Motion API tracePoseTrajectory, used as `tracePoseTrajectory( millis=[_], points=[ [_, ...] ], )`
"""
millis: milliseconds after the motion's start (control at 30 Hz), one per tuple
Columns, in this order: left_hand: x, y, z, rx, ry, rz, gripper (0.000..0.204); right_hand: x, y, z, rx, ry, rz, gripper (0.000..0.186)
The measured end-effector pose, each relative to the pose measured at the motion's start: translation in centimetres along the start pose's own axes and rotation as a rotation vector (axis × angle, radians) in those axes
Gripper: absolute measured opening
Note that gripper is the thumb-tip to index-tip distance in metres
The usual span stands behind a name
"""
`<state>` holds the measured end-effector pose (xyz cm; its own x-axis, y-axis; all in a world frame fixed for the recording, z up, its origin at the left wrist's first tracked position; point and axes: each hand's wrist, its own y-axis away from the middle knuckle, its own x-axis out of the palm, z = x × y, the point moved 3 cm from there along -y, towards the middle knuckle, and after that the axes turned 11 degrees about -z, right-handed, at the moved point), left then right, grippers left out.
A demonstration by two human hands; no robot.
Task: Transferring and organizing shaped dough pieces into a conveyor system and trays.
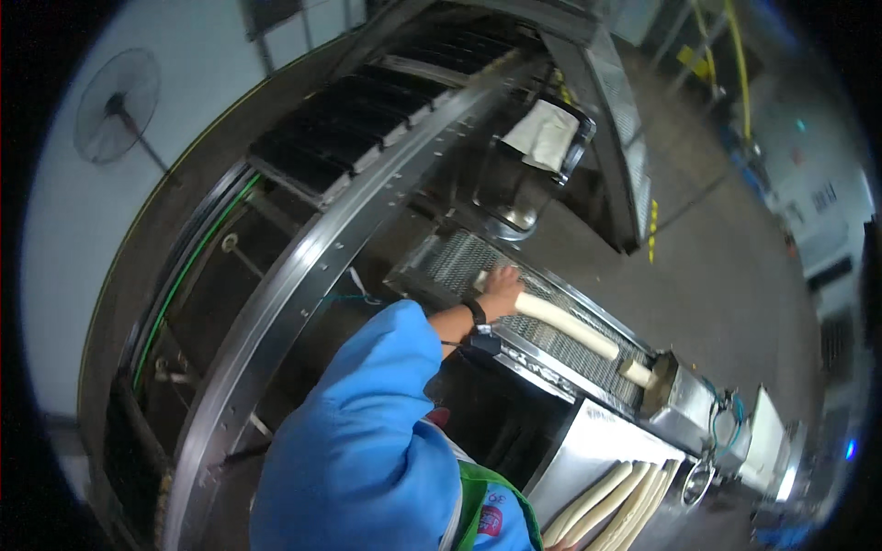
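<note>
My left hand (pixel 501 291), with a dark band at the wrist and a blue sleeve, reaches over a mesh conveyor belt (pixel 473 260). Its fingers curl over a thick, pale dough rope (pixel 567 326); a short end pokes out past the hand. A shorter piece of dough (pixel 636 372) lies farther right, at the mouth of a metal machine (pixel 675 390). Several long dough ropes (pixel 611 505) rest side by side on a steel table (pixel 597 441) at the bottom. Only a sliver of my right hand (pixel 560 546) shows beside them, its fingers hidden.
A curved steel conveyor frame (pixel 303 266) with dark trays (pixel 340 119) sweeps along the left. Beyond the belt stands a chair (pixel 574 151) with a pale cloth (pixel 544 135). A slanted metal structure (pixel 611 119) rises behind, and a fan (pixel 117 104) stands by the wall.
</note>
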<state>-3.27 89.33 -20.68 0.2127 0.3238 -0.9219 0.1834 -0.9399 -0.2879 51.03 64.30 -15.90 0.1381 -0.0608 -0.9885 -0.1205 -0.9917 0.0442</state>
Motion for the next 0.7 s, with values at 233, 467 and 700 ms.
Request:
tracePoseTrajectory(
  millis=[233,467,700],
  points=[
    [-9.5,4.9,-1.6,-0.512,1.730,0.193,0.034,-4.4,-7.7,5.5,-0.163,-0.293,0.014,0.057],
    [-23.2,5.7,2.3,-0.628,2.071,-0.195,0.036,-14.1,-11.9,17.1,-0.372,-0.713,0.080,0.051],
    [-40.1,13.6,14.2,-0.282,1.618,-0.946,0.049,-26.8,-9.8,31.1,-0.767,-0.860,-0.089,0.046]
  ],
)
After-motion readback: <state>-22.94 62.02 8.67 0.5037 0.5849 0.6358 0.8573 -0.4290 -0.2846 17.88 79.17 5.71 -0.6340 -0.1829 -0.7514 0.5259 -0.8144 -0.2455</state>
